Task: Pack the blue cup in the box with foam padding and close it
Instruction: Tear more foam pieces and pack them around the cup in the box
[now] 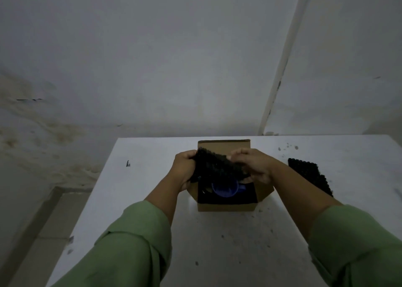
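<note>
Blue cup [223, 189] sits inside the open box [225, 206] near the table's [152, 178] far edge. Above it, left hand [185, 169] and right hand [254, 167], arms outstretched, each pinch an end of a black foam piece [215, 167]; another foam sheet [311, 176] lies rightward.

Head-worn view looks forward and down, seemingly close over the table [152, 199].

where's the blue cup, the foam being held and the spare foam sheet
blue cup [224, 189], head view, inside of its bowl
held foam [217, 167], head view, middle of the piece
spare foam sheet [310, 176], head view, its top face
</note>
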